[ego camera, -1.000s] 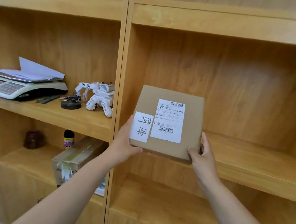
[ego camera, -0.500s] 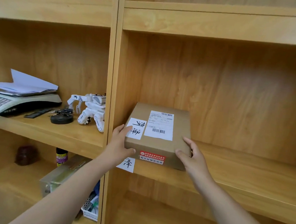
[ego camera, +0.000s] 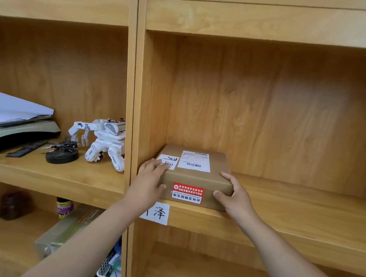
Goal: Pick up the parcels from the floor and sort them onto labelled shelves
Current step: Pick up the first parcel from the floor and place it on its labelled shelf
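Note:
A flat brown cardboard parcel [ego camera: 199, 177] lies on the wooden shelf [ego camera: 290, 209] in the right-hand bay, tucked against the left wall. It carries a white shipping label, a handwritten white note and a red sticker on its front face. My left hand [ego camera: 150, 179] grips its near left corner, fingers over the handwritten note. My right hand [ego camera: 232, 194] holds the near right corner. A white paper label [ego camera: 159, 213] with a handwritten character is stuck to the shelf's front edge just below the parcel.
In the left bay stand a white toy robot [ego camera: 105, 142], a black round object [ego camera: 62, 156] and a weighing scale with papers [ego camera: 17, 123]. Below lie a taped box [ego camera: 67, 229], a small bottle [ego camera: 64, 208] and a white basket [ego camera: 110, 268]. A vertical divider [ego camera: 133, 114] separates the bays.
The parcel has gone from being held tilted in front of the shelf to lying flat on it, pushed further in. Both hands stay on its near corners.

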`<state>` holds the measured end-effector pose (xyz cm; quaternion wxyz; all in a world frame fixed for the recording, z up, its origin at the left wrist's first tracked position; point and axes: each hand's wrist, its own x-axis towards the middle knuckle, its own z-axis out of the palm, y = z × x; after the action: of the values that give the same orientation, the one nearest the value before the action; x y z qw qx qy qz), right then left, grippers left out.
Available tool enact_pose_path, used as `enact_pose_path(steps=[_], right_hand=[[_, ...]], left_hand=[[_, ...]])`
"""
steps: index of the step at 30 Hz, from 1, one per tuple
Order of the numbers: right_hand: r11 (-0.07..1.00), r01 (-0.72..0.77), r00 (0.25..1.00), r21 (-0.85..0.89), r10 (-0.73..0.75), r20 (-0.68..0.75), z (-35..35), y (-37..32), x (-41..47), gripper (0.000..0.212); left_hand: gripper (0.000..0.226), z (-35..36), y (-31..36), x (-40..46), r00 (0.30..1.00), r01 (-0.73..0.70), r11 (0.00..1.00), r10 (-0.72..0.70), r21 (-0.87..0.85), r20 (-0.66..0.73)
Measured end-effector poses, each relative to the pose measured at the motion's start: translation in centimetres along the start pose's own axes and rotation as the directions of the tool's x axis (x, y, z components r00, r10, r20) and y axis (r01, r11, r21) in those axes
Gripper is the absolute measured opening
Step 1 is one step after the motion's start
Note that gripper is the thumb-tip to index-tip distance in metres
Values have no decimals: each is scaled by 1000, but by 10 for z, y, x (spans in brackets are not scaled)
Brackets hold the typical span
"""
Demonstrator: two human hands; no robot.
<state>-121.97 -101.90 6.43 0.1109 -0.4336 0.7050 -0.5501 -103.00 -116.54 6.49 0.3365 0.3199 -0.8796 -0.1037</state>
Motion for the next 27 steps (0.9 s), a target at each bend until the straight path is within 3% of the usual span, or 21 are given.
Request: enact_pose_path(steps=[4,8,18,24,27], right_hand=[[1000,2,1000,-29,-2,-13,8,1,6,54],[999,4,1000,-39,-6,-28,14,3,12,54],[995,22,997,-97,-29,-69,19,5,15,55],[995,-35,989,-90,22,-144,25,3,5,80],[980,-52,971,-193,5,-238,29,5,-3,84]], left_hand=[[67,8,-13,2,986,-138,963,156,233,-61],[79,15,-20,3,973,-173,881,222,441,-62],[80,15,-25,0,973,-189,856,230,481,-25],[77,14,-30,-6,961,-243,864,275,440,-9],[70,10,-32,-14,940,-294,863,339,411,-41]])
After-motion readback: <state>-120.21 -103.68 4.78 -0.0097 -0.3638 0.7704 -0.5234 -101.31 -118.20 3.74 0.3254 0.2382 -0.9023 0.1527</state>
